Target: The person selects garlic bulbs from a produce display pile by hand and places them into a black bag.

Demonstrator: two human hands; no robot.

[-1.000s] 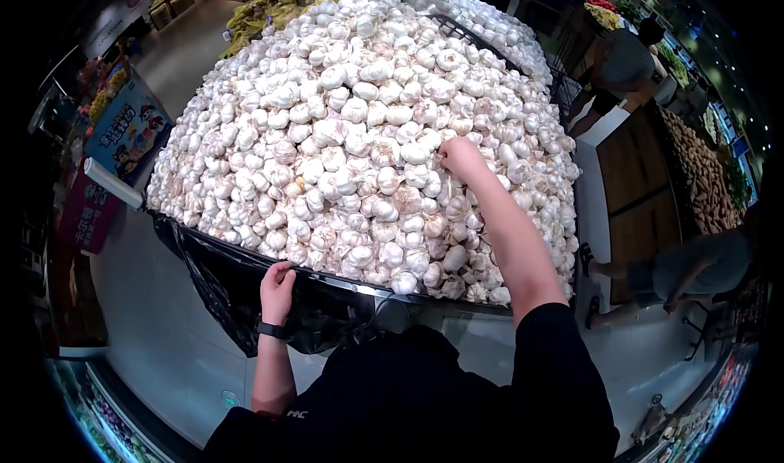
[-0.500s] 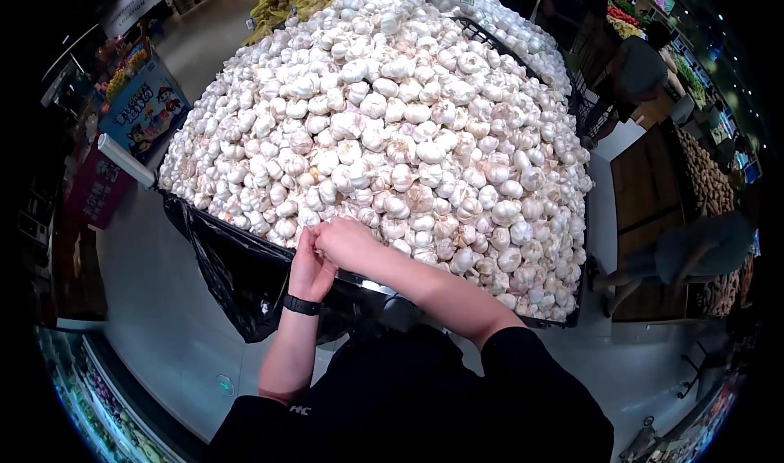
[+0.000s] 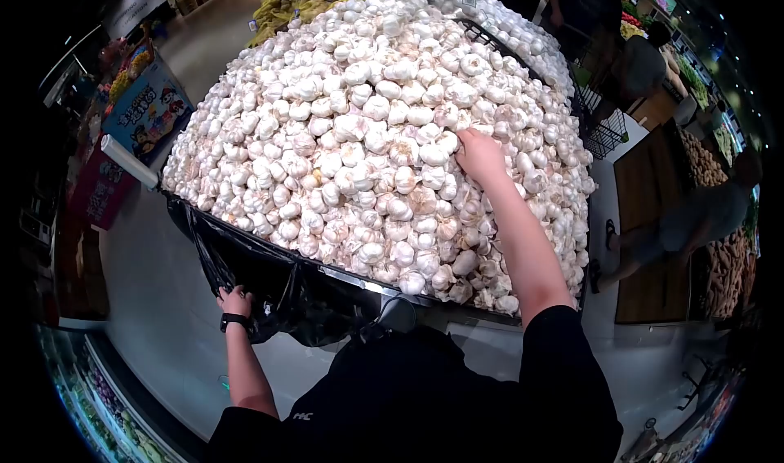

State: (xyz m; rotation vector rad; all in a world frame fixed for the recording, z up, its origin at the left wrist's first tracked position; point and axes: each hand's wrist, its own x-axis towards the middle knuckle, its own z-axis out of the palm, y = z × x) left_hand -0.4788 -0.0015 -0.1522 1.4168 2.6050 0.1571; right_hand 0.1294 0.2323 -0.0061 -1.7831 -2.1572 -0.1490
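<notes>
A large heap of white garlic bulbs (image 3: 359,136) fills the display bin. My right hand (image 3: 480,158) reaches onto the right-centre of the heap, its fingers bent down against the bulbs; the fingertips and anything between them are hidden. A black plastic bag (image 3: 286,291) hangs along the bin's near left edge, its mouth spread. At the bag's outer left rim is my left hand (image 3: 235,301), closed on the plastic, with a dark band on the wrist.
Yellow net sacks (image 3: 306,2) lie beyond the heap. A white roll (image 3: 129,161) sticks out at the bin's left corner. On the right are a wooden stand (image 3: 653,218), a black wire basket (image 3: 606,135) and several people, one bending (image 3: 702,218) near the stand.
My hands, together at the near edge half a second ago, have parted. The right one has gone out over the heap; the left has moved down-left onto the bag, which now spreads wider.
</notes>
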